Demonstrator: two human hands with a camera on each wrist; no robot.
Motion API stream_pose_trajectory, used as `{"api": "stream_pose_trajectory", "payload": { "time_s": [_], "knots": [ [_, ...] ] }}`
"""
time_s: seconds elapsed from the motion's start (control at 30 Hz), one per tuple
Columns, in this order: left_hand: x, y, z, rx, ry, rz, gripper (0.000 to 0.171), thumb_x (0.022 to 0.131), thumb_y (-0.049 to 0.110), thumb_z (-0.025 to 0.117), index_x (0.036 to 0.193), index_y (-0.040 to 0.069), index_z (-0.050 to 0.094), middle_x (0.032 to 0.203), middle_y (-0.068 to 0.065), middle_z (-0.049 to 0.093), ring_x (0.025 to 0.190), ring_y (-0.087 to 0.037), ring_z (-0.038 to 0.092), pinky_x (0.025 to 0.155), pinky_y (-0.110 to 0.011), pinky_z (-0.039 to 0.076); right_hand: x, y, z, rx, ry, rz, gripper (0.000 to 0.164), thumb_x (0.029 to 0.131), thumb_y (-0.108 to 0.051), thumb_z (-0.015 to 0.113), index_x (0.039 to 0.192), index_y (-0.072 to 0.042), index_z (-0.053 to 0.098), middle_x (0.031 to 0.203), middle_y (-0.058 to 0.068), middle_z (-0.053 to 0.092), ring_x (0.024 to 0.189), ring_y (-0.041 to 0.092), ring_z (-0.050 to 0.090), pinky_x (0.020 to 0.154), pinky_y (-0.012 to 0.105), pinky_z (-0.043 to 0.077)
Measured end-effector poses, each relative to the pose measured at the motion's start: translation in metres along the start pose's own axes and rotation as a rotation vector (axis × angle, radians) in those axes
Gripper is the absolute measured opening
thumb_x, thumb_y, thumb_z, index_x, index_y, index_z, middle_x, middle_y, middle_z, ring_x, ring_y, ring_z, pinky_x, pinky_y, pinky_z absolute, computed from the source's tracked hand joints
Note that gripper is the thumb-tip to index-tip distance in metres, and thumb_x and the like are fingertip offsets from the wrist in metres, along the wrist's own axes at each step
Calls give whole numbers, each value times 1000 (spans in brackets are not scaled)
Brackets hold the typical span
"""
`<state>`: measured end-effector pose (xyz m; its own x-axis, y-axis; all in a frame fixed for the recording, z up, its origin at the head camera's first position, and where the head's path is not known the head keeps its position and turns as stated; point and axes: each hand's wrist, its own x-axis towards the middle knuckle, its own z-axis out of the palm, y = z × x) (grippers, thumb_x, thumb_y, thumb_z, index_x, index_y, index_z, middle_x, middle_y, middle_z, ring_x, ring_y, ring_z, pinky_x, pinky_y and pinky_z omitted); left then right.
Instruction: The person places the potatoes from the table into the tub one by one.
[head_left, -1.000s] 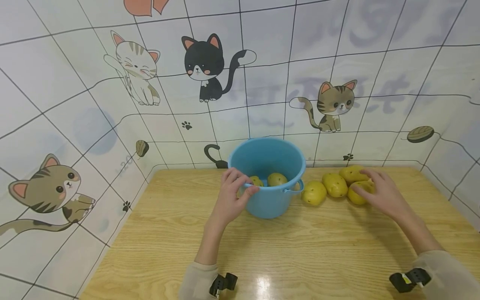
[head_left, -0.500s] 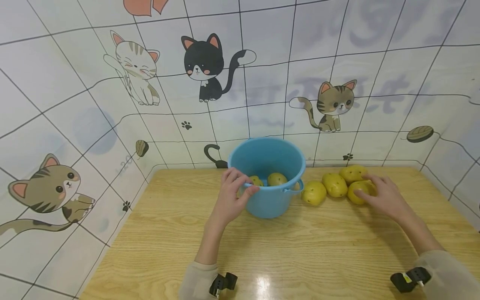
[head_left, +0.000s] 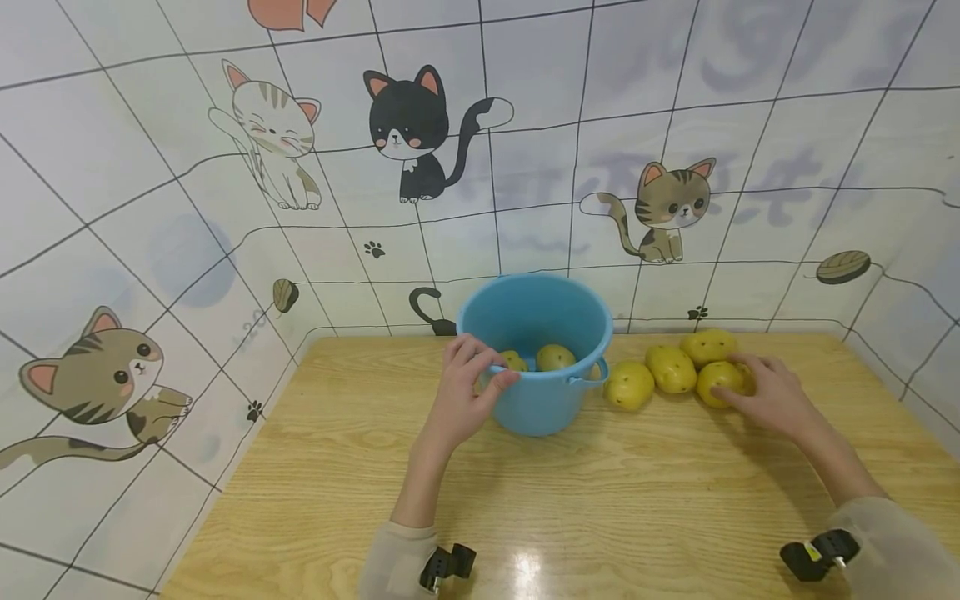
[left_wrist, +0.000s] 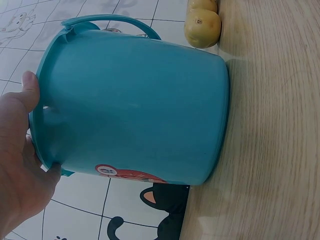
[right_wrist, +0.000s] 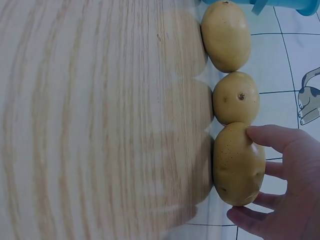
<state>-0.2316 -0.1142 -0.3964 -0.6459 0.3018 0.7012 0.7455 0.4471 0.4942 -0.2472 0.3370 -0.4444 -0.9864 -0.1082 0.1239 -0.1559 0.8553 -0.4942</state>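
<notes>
A blue bucket (head_left: pixel 536 404) stands upright on the table, with two potatoes (head_left: pixel 556 358) visible inside. My left hand (head_left: pixel 461 396) grips its near left rim, the thumb outside; the left wrist view shows that hand (left_wrist: pixel 22 150) at the bucket's edge. To the right of the bucket lie several yellow potatoes. Around the rightmost front potato (head_left: pixel 718 385) my right hand (head_left: pixel 776 400) has its thumb on the near side and its fingers behind. In the right wrist view, thumb and fingertips touch both ends of this potato (right_wrist: pixel 239 165), which sits against its neighbour.
One potato (head_left: pixel 628 386) lies close beside the bucket's handle (head_left: pixel 592 373), another (head_left: pixel 671 369) right of it, and a third (head_left: pixel 708 346) farther back. A cat-patterned tiled wall (head_left: pixel 525 192) rises behind the wooden table (head_left: pixel 585 500).
My right hand has shifted slightly right and down, from over the potatoes to around the front right one. The left hand and bucket stay in place.
</notes>
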Motion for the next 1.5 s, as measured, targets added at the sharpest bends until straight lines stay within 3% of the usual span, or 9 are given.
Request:
{"api": "stream_pose_trajectory", "payload": {
  "time_s": [0.33, 0.63, 0.8, 1.07, 1.5],
  "knots": [
    [0, -1, 0, -1, 1, 2, 51, 98, 58, 51, 86, 11, 65, 91, -1, 51, 110, -27, 42, 102, -47, 32, 0, 0, 1, 22, -68, 12, 85, 93, -37, 72, 145, 13, 27, 138, 53, 20, 123, 69, 26, 95, 80, 26],
    [-1, -1, -1, -1, 0, -2, 51, 98, 58, 51, 86, 10, 65, 91, -1, 51, 109, -27, 42, 102, -47, 32, 4, -3, 7, 23, -94, 56, 97, 92, -48, 70, 148, 14, 21, 138, 54, 18, 118, 69, 33, 92, 79, 31],
    [0, -1, -2, -3, -3, -8, 51, 98, 58, 50, 85, 11, 64, 91, -2, 51, 110, -27, 41, 102, -47, 31, 7, -9, 11, 22, -57, 101, 103, 90, -56, 70, 148, 13, 22, 139, 54, 18, 117, 68, 35, 91, 78, 33],
    [0, 0, -2, -6, -10, -13, 50, 98, 57, 51, 86, 11, 65, 92, -1, 51, 110, -27, 41, 104, -46, 30, 6, -11, 15, 34, 11, 130, 95, 89, -51, 73, 145, 10, 28, 129, 52, 27, 107, 59, 41, 81, 71, 42],
    [0, 1, -1, -4, -3, -10, 51, 97, 58, 50, 86, 11, 65, 91, -2, 51, 111, -28, 42, 104, -47, 31, 0, -8, 20, 66, 88, 136, 90, 87, -51, 76, 145, 4, 37, 129, 48, 30, 107, 56, 42, 79, 71, 41]
  ]
}}
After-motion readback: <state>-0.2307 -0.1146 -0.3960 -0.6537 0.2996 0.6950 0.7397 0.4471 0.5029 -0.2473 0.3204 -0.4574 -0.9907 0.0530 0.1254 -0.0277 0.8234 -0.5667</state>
